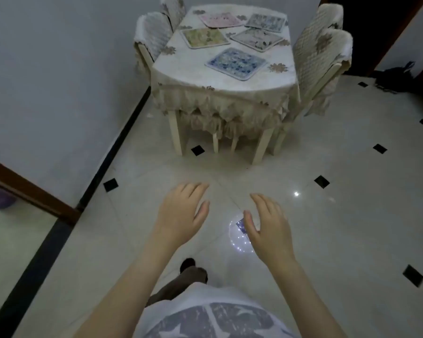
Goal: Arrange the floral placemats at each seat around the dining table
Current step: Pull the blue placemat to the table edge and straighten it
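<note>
The dining table [181, 69] stands ahead of me under a cream frilled cloth. Several floral placemats lie on it: a blue one [236, 63] nearest me, a green one [204, 38] at the left, a grey-white one [257, 39] at the right, a pink one [220, 20] and a blue-grey one [265, 22] at the far end. My left hand [181, 211] and my right hand [269, 225] are held out over the floor, well short of the table. Both are empty with fingers spread.
Covered chairs stand at the table's left [154, 35] and right [320, 52]. A grey wall [59, 81] with a black skirting runs along the left. The floor is glossy white tile with small black diamonds. A dark bundle [396, 78] lies at the far right by a doorway.
</note>
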### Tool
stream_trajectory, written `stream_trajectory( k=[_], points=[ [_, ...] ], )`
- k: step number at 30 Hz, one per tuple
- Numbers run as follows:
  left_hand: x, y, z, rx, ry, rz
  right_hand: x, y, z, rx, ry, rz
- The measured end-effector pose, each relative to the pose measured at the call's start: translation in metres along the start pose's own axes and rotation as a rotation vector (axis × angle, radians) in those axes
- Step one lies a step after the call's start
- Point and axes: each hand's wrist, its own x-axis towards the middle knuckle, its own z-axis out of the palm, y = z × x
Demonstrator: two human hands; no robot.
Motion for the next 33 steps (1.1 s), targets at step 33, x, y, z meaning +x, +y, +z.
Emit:
stream_trajectory(
  k=[33],
  points=[
    [0.448,-0.205,0.028,-0.074,-0.041,0.047,0.474,0.047,0.087,-0.008,0.104,0.038]
  ],
)
